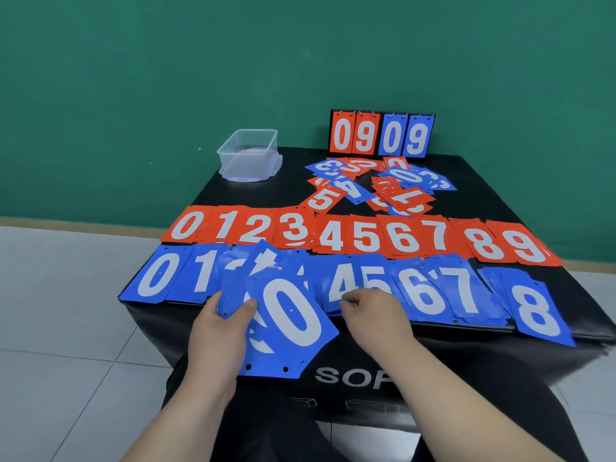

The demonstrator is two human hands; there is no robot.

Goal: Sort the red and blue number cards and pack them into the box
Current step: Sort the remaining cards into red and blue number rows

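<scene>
Red number cards [363, 236] lie in a row from 0 to 9 across the black table [493, 195]. In front of them runs a row of blue number cards [433, 291]. My left hand [221, 331] grips a fanned stack of blue cards [286, 321], with a 0 on top, over the table's front edge. My right hand [373, 311] rests on the blue 4 and 5 piles, fingers curled on the card edges. A loose heap of mixed cards [376, 183] lies behind the rows. The clear plastic box [248, 155] stands at the far left corner.
A flip scoreboard [381, 135] showing 09 in red and 09 in blue stands at the table's back edge. A green wall rises behind it. Pale floor tiles lie to the left and right of the table.
</scene>
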